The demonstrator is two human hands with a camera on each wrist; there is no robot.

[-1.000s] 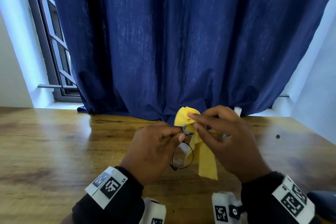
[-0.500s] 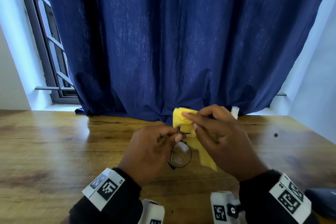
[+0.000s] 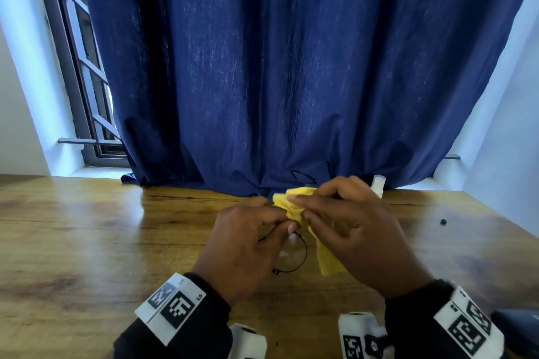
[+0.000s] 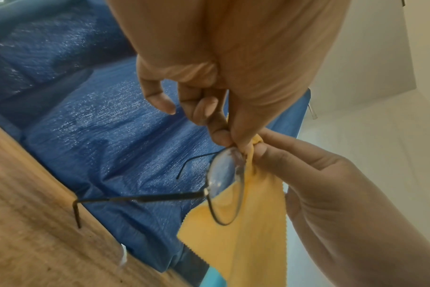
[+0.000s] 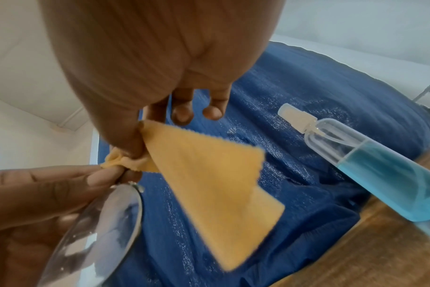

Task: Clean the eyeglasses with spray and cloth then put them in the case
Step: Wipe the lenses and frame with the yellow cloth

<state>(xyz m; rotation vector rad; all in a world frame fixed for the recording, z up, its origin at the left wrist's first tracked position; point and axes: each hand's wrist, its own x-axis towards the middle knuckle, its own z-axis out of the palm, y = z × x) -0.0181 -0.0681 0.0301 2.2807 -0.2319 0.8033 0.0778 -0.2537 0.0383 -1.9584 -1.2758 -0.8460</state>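
Observation:
My left hand (image 3: 253, 239) pinches the thin black-rimmed eyeglasses (image 3: 293, 256) near the bridge, above the wooden table (image 3: 87, 242). One round lens (image 4: 225, 180) hangs below the fingertips with its temple arm (image 4: 140, 199) open toward the table. My right hand (image 3: 344, 224) pinches the yellow cloth (image 3: 294, 204) bunched around the other lens, which is hidden. The cloth's loose end (image 5: 209, 184) hangs down. The spray bottle (image 5: 371, 163) with blue liquid stands behind my right hand by the curtain. A dark case (image 3: 516, 326) shows at the right edge.
A dark blue curtain (image 3: 291, 67) hangs behind the table and bunches on its far edge. A barred window (image 3: 81, 81) is at the left. A small black object (image 3: 443, 221) lies on the table at the right.
Both hands have stayed together over the table. The bunched cloth sits lower and flatter between my right fingers, and the hanging tail is shorter. The glasses stay in the left hand.

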